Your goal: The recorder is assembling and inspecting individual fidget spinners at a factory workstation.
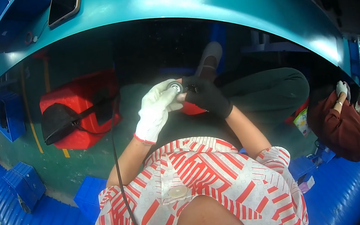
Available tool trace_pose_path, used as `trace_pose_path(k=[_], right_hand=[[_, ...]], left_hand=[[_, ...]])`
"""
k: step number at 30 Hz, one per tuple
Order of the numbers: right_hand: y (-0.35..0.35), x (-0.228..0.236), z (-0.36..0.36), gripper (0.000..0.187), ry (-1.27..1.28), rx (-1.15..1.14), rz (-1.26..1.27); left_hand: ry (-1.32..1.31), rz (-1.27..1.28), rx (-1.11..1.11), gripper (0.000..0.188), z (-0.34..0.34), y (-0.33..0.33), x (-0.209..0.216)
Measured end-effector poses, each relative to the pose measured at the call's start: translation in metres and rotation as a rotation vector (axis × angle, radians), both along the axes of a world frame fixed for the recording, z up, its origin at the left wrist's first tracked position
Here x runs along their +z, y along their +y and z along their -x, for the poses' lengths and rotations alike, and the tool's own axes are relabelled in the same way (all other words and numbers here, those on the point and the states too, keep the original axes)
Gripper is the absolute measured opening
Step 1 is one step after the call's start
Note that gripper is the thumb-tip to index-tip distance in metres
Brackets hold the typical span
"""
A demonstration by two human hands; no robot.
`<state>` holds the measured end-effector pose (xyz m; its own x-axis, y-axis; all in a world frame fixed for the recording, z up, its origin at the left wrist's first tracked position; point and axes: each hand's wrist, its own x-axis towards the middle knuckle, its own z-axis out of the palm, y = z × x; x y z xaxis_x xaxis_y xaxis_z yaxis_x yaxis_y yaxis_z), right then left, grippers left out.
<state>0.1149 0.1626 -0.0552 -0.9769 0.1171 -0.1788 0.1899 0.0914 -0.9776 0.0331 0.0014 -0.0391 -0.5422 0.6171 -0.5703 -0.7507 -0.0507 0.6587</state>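
Observation:
In front of my lap, my left hand point(154, 108), in a white knit glove, grips a small wheel point(174, 86) with a dark rim and a pale, spoked-looking hub. My right hand point(207, 93) wears a black glove that leaves the fingertips bare. Its thumb and finger pinch the wheel's right edge. Small dark, spiky-looking bits point(192, 87) show against the black glove, too dark to make out. Both hands are together over my dark trousers, below the edge of the teal table.
A phone point(64, 6) lies on the teal table point(140, 7) at far left. Left on the floor stands a red bin point(64, 140) with a black bag point(59, 123) against it. Blue crates point(23, 185) stand farther left. A dark cable point(119, 174) hangs past my left arm. Another person point(343, 124) sits at right.

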Motion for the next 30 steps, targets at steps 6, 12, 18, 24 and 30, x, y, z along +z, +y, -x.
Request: trace_pose_path(k=[6,12,18,24,30], right_hand=[[0.019,0.016,0.004,0.042,-0.292,0.152,0.4],[0.018,0.008,0.003,0.046,-0.254,0.15,0.454],[0.018,0.008,0.002,0.046,-0.262,0.131,0.439],[0.018,0.01,0.002,0.046,-0.293,0.103,0.417],[0.015,0.01,0.0,0.044,-0.274,0.035,0.423]], left_hand=[[-0.126,-0.057,-0.009,0.039,0.005,-0.009,-0.01],[-0.076,-0.085,0.027,0.036,0.003,-0.006,-0.005],[-0.078,-0.099,0.027,0.035,0.002,-0.012,-0.011],[-0.071,-0.098,0.012,0.036,0.001,-0.013,-0.01],[-0.045,-0.095,-0.014,0.042,0.001,-0.013,-0.011]])
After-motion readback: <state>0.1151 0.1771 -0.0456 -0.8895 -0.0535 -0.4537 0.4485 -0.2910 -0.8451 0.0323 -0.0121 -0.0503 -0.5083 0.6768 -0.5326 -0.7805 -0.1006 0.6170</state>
